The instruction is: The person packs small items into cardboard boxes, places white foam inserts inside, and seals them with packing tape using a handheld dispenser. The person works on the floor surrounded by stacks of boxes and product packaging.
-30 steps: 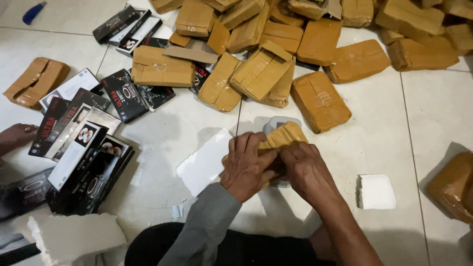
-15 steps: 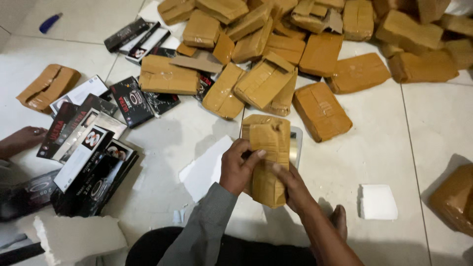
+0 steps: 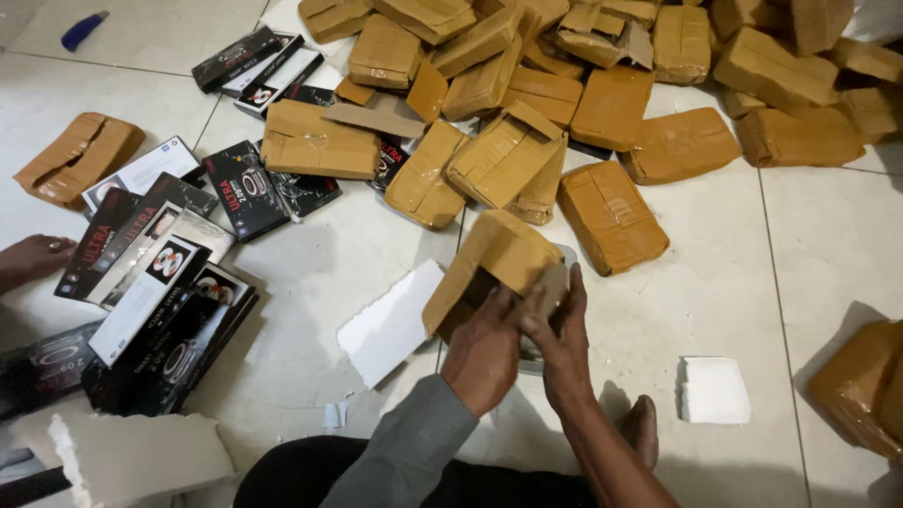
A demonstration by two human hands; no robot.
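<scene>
Wrapper (image 3: 494,259): brown taped paper, torn open and lifted like a hood over a pale box, just above the floor, centre near, in front of the person's knees.
Box (image 3: 553,282): pale grey, only an edge and a corner show from under the wrapper's right side; the rest is hidden.
Left hand (image 3: 484,348): curled around the wrapper's lower open end, fingers tucked under the paper, grey sleeve at the wrist.
Right hand (image 3: 562,334): bare arm, fingers spread and pressed against the box's right side, thumb touching the left hand.
Grip: both hands closed on the bundle, pressed close together.
Foam sheet (image 3: 390,322): white, flat on the tiles, just left of the hands, its right edge under the wrapper.
Foam square (image 3: 714,389): small, white, on the floor right of the right arm, well apart from the bundle.
Foam block (image 3: 141,456): rough-edged, white, near left corner.
Parcels (image 3: 611,214): many brown taped packets heaped across the far side; the closest lies just far-right of the wrapper.
Boxes (image 3: 160,282): black and white retail cartons, stacked and fanned out on the left.
Other hand (image 3: 33,259): another person's, resting on the floor at the left edge beside the cartons.
Foot (image 3: 642,428): bare, near the right forearm.
Blue tool (image 3: 85,29): far left on the tiles; its kind is too small to tell.
Floor (image 3: 800,282): pale glossy tiles.
</scene>
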